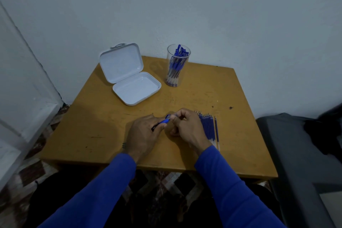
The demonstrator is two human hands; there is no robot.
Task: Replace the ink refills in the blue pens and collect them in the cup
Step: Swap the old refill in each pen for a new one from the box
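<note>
Blue pen [163, 121] gripped by left hand [146, 131], right hand [185, 126] pinching its end. Refills [209, 127] beside right hand; cup [177, 65] well apart.

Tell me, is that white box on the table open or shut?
Open. The white box has its lid swung up and back, and its tray shows nothing inside.

The table [103, 131] is matt ochre wood, scuffed and dark-flecked, the open case [137, 90] on its far left smooth white plastic with a slight sheen, the cup [178, 65] on the far side clear glossy plastic, and both sleeves [103, 187] soft matt blue cloth.
</note>
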